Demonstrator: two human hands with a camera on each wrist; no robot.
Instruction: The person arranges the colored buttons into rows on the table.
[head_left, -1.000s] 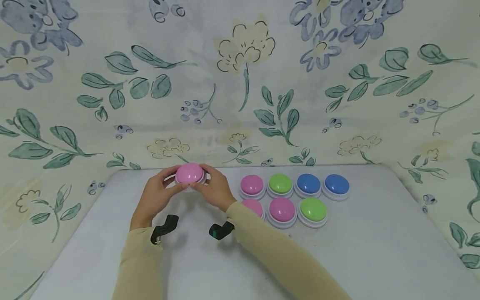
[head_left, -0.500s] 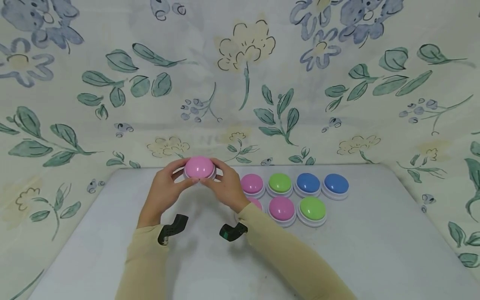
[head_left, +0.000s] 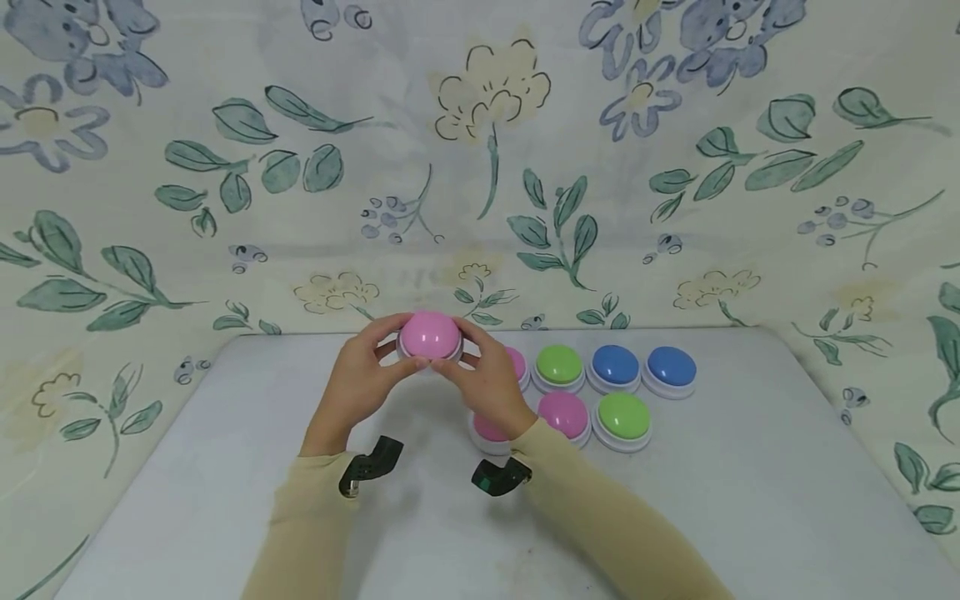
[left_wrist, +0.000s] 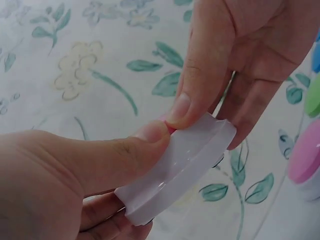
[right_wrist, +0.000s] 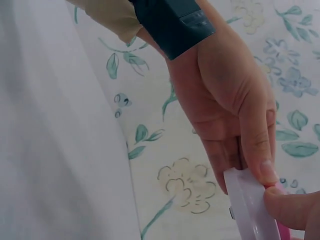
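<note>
A round push button [head_left: 431,335] with a glossy pink dome and white base is up off the table between my two hands. My left hand [head_left: 362,373] grips its left side and my right hand [head_left: 491,385] its right, thumbs at the near edge and fingers around the far side. In the left wrist view the white base [left_wrist: 185,170] faces the camera, tilted, with both thumbs pressing by the pink edge. From the right wrist, the left hand [right_wrist: 225,100] reaches down to the white base [right_wrist: 250,205], and the right thumb [right_wrist: 290,205] meets it there.
Right of the hands, similar buttons stand in two rows on the white table [head_left: 750,483]: at the back a part-hidden pink one [head_left: 517,364], a green one [head_left: 559,365] and two blue; in front, two pink and a green one [head_left: 624,417]. Floral cloth [head_left: 480,167] hangs behind.
Both hands have carried the pink button to the right and slightly up. The right hand now overlaps the leftmost pink buttons of the rows, which have stayed in place.
</note>
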